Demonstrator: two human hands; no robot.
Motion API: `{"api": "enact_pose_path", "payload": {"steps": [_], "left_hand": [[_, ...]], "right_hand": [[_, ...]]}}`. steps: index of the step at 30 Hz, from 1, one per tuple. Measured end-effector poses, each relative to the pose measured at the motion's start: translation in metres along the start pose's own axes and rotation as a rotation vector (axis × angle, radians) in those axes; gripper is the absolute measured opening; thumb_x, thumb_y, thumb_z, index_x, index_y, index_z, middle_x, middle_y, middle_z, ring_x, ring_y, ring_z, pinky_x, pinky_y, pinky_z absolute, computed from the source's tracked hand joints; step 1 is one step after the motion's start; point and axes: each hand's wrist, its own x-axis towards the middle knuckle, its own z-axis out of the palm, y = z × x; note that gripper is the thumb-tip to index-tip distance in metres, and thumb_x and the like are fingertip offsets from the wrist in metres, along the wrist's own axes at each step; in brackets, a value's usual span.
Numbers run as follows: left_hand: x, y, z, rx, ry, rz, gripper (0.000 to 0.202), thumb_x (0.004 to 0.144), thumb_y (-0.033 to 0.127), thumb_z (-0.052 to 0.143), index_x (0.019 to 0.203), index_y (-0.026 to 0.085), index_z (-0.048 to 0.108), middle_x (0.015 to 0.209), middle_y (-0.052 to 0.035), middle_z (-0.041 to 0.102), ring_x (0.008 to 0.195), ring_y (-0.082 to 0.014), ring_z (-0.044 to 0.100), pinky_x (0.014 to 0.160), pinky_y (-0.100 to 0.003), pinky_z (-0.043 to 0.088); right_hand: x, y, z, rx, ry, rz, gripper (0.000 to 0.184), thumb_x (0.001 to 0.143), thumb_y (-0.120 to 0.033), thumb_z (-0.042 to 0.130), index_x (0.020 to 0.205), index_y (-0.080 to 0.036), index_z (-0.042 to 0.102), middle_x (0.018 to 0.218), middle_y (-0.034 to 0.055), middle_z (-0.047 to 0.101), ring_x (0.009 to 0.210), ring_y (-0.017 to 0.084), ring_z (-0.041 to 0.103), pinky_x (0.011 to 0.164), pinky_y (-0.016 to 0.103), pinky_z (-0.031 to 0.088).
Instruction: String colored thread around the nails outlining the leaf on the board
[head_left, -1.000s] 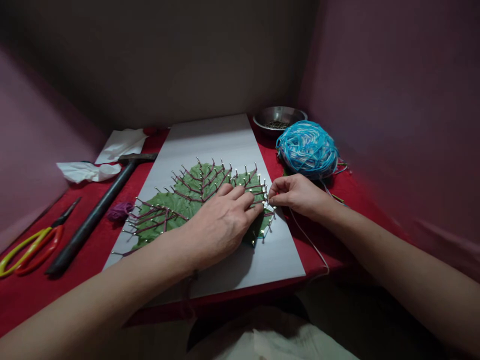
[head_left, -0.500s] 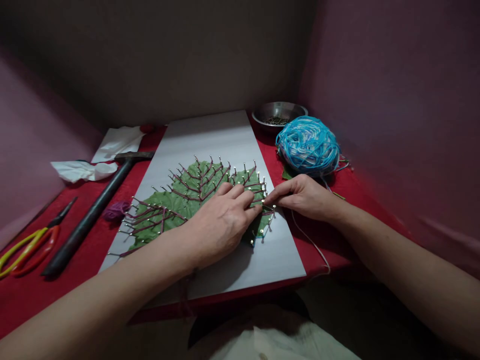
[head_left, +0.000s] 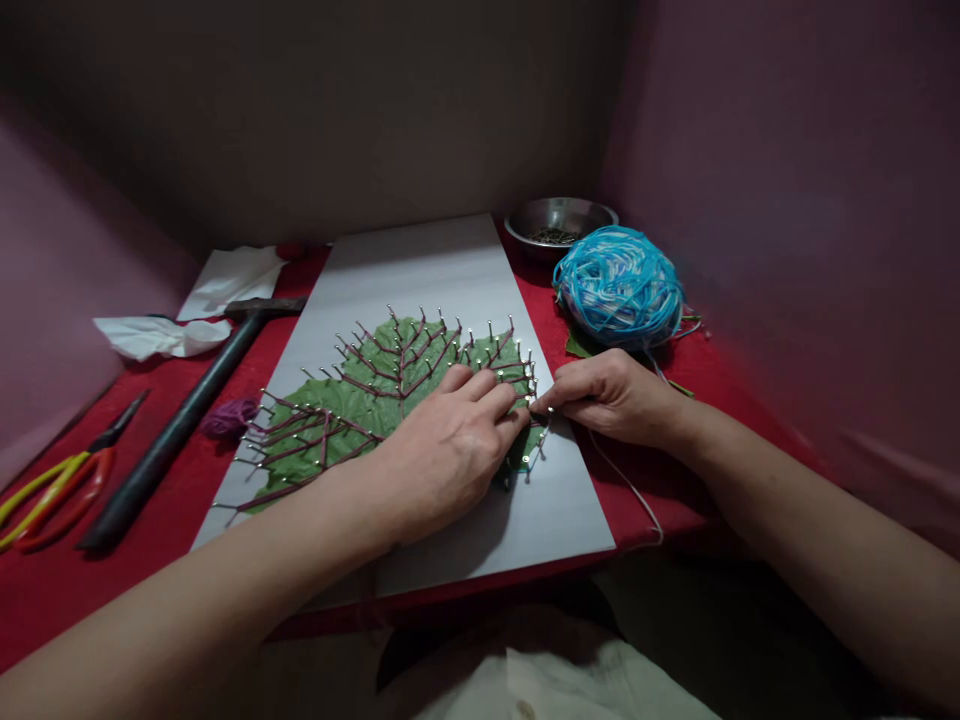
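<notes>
A green leaf (head_left: 375,365) lies on a white board (head_left: 427,260), with nails standing along its outline and veins. Dark purple yarn runs between many of these nails. My left hand (head_left: 450,450) rests over the leaf's right part, fingers bent and close together; its fingertips, by the right-hand nails, are partly hidden. Just beside them, my right hand (head_left: 611,395) pinches thin pale yarn (head_left: 630,487) at a nail on the leaf's right edge. Light blue yarn shows around a few nails at the lower right. The yarn's tail hangs in a loop past the board's side.
A blue-and-white yarn ball (head_left: 621,287) sits right of the board, before a metal bowl (head_left: 561,215) of nails. Left lie a hammer (head_left: 187,410), yellow-and-red handled scissors (head_left: 75,475), crumpled white paper (head_left: 161,337) and a small purple yarn ball (head_left: 229,418). Red cloth (head_left: 161,560) covers the table.
My fingertips have shifted slightly right along the leaf's edge, and my left hand now covers more of the lower right nails. The view has shifted a little.
</notes>
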Motion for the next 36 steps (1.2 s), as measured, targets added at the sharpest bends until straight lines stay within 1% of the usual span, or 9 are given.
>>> {"api": "enact_pose_path", "payload": {"steps": [7,11,14,18,26,29,31,34,36], "left_hand": [[0.001,-0.001,0.001,-0.042,-0.004,-0.036,0.031,0.089,0.014,0.037,0.108,0.013,0.061,0.088,-0.0087,0.055,0.084,-0.0220,0.045,0.078,-0.039,0.033],[-0.001,-0.003,0.001,-0.053,0.012,-0.048,0.034,0.087,0.012,0.038,0.114,0.012,0.058,0.091,-0.0084,0.056,0.086,-0.0225,0.045,0.080,-0.039,0.033],[0.000,-0.002,0.001,-0.046,-0.005,-0.039,0.032,0.088,0.013,0.038,0.112,0.013,0.060,0.090,-0.0080,0.056,0.084,-0.0225,0.045,0.079,-0.039,0.033],[0.002,0.000,0.001,-0.035,-0.033,-0.041,0.031,0.090,0.016,0.037,0.109,0.013,0.061,0.091,-0.0082,0.056,0.084,-0.0225,0.045,0.080,-0.039,0.033],[0.003,0.001,0.001,-0.037,-0.042,-0.056,0.029,0.088,0.014,0.039,0.106,0.012,0.062,0.090,-0.0087,0.056,0.084,-0.0224,0.045,0.078,-0.039,0.034],[0.002,-0.001,0.002,-0.068,-0.009,-0.102,0.029,0.088,0.013,0.039,0.105,0.014,0.063,0.089,-0.0079,0.055,0.083,-0.0218,0.045,0.077,-0.038,0.035],[0.003,-0.004,0.003,-0.096,0.052,-0.169,0.031,0.088,0.011,0.038,0.106,0.016,0.063,0.088,-0.0077,0.055,0.083,-0.0212,0.044,0.077,-0.037,0.036],[0.005,-0.007,0.003,-0.104,0.128,-0.250,0.032,0.087,0.009,0.037,0.104,0.015,0.064,0.089,-0.0093,0.053,0.085,-0.0210,0.042,0.077,-0.036,0.038],[0.006,-0.007,0.004,-0.106,0.132,-0.254,0.032,0.087,0.008,0.038,0.103,0.016,0.064,0.089,-0.0097,0.051,0.084,-0.0208,0.041,0.076,-0.035,0.038]], "right_hand": [[0.000,0.003,0.001,-0.016,-0.034,0.013,0.027,0.073,-0.006,0.051,0.082,-0.016,0.074,0.071,0.0028,0.071,0.063,0.010,0.062,0.061,0.020,0.043],[0.001,0.001,0.002,0.064,-0.028,0.103,0.026,0.072,-0.006,0.051,0.081,-0.015,0.073,0.073,0.0025,0.071,0.065,0.011,0.061,0.064,0.020,0.044],[0.002,0.002,0.002,0.073,0.005,0.197,0.021,0.073,-0.010,0.052,0.080,-0.014,0.071,0.066,0.0002,0.066,0.060,0.009,0.055,0.059,0.021,0.040],[0.005,0.008,0.001,-0.009,0.120,0.272,0.012,0.073,-0.020,0.059,0.079,-0.013,0.068,0.051,-0.0056,0.047,0.049,0.007,0.039,0.051,0.021,0.031],[0.020,0.004,0.002,-0.190,0.153,0.353,0.011,0.075,-0.021,0.062,0.076,-0.013,0.070,0.054,-0.0028,0.052,0.050,0.008,0.040,0.053,0.022,0.031],[0.026,0.000,0.002,-0.275,0.132,0.362,0.012,0.076,-0.019,0.060,0.079,-0.013,0.071,0.059,0.0004,0.059,0.054,0.009,0.045,0.056,0.023,0.033],[0.029,-0.002,0.000,-0.288,0.112,0.372,0.013,0.077,-0.019,0.059,0.079,-0.013,0.070,0.062,0.0021,0.061,0.056,0.010,0.047,0.056,0.024,0.034],[0.032,-0.005,-0.002,-0.222,0.083,0.412,0.014,0.077,-0.021,0.058,0.073,-0.012,0.068,0.058,0.0017,0.059,0.053,0.010,0.046,0.053,0.024,0.033],[0.034,-0.008,-0.004,-0.163,0.071,0.458,0.015,0.076,-0.021,0.057,0.067,-0.012,0.066,0.056,0.0011,0.057,0.052,0.009,0.044,0.051,0.023,0.032]]}}
